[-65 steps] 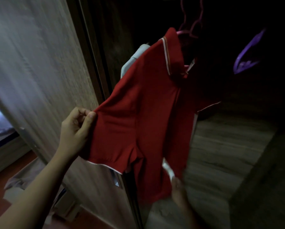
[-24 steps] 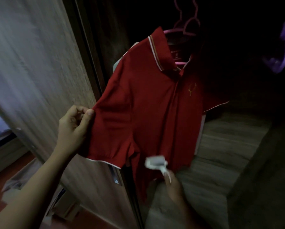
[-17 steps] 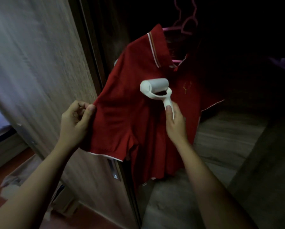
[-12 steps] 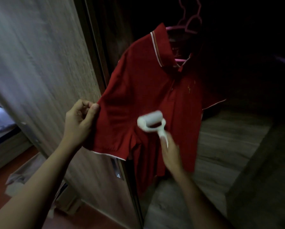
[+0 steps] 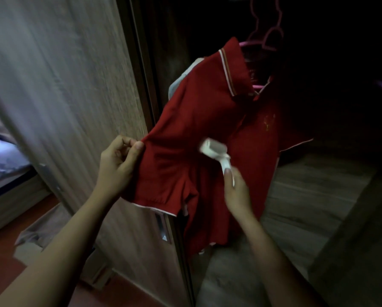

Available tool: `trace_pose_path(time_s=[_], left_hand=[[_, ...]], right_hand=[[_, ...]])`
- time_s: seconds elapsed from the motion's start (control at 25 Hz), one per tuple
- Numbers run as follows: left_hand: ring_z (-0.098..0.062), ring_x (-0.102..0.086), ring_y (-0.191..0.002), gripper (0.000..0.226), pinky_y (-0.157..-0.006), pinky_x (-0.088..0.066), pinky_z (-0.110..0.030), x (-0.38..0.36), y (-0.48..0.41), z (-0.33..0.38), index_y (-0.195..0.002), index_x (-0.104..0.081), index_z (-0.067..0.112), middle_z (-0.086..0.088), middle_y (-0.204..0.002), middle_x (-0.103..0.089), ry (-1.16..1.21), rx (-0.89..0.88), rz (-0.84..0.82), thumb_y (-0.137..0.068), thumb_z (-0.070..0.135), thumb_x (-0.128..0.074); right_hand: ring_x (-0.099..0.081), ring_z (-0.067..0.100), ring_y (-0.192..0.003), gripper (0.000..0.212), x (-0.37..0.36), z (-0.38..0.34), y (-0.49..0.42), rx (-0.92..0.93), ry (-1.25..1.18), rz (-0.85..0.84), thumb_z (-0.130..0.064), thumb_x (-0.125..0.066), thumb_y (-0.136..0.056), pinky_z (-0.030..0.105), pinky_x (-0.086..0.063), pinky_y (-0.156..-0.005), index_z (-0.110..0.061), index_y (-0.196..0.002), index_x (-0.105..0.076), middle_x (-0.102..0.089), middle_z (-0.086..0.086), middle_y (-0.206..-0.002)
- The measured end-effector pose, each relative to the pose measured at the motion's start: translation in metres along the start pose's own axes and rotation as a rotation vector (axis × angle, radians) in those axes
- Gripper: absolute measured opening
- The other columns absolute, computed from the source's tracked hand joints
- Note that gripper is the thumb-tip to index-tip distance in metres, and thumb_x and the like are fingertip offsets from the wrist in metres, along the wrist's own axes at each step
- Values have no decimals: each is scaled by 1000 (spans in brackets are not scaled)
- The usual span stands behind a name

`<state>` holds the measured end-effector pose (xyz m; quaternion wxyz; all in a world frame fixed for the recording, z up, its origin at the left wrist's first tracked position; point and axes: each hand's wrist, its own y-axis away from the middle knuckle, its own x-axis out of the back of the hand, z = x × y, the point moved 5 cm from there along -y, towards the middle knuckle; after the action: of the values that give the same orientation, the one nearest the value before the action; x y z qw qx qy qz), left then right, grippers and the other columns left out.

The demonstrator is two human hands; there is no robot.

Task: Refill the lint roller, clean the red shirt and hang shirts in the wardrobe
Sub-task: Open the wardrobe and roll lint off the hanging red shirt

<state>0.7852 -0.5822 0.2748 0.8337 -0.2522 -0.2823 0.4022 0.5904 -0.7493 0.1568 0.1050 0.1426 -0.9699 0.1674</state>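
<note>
Step in hand: cleaning pass, judging by the layout. The red shirt (image 5: 207, 129) hangs on a pink hanger (image 5: 265, 44) in the open mouth of the wardrobe (image 5: 307, 196), just beside the wardrobe door (image 5: 75, 85), with a pale garment (image 5: 181, 82) peeking out behind its shoulder. The left hand (image 5: 117, 165) pinches the fabric at the sleeve's edge between thumb and curled fingers and draws that panel out to the side. The right hand (image 5: 236, 189) is wrapped round the handle of the lint roller (image 5: 214, 151), forefinger laid along it; the white head sits against the chest panel, below the collar (head is motion-blurred, so can't confirm full contact). Refill looks done, since the roll reads clean white. Next move, my read: run the head along the stretched panel with the pinch tension on so the cloth doesn't bunch, then re-grip to present the far sleeve and lower hem, which look uncovered. Hanger swing is the risk, so light pressure
</note>
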Motion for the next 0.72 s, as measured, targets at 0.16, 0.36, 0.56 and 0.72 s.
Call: trace_pose_path(time_s=[0.16,0.36,0.56,0.72], left_hand=[[0,-32,-45,17,-41,-26,-15,2,-3,-5,-69,-54,34,-4,-54,-42,30,15,-13,-86,32,-55],[-3,-33,-44,14,-42,-27,-19,2,-3,-10,-71,-54,35,9,-49,-43,60,15,-13,-81,44,-55],[0,-34,-46,17,-43,-28,-16,1,-1,-6,-71,-51,28,5,-52,-43,28,-3,-6,-87,29,-57],[2,-34,-45,20,-43,-27,-13,1,-1,-7,-71,-50,27,6,-53,-43,30,3,-3,-89,22,-58]], right_hand=[[-33,5,-42,25,-2,-69,0,-125,-300,-130,-38,-32,-99,18,-26,-36,-26,-95,-53,-37,-6,-56],[-38,-4,-52,41,-35,-35,113,-58,39,-267,-68,-40,-79,9,-26,-41,-36,-102,-53,-44,-15,-63],[-39,-1,-43,29,-16,-79,37,78,110,-183,-38,-32,-98,16,-26,-44,-23,-82,-50,-42,-9,-60],[-38,8,-42,30,33,-99,-43,-137,-153,58,-36,-27,-100,17,-27,-32,-19,-103,-52,-42,-2,-60]])
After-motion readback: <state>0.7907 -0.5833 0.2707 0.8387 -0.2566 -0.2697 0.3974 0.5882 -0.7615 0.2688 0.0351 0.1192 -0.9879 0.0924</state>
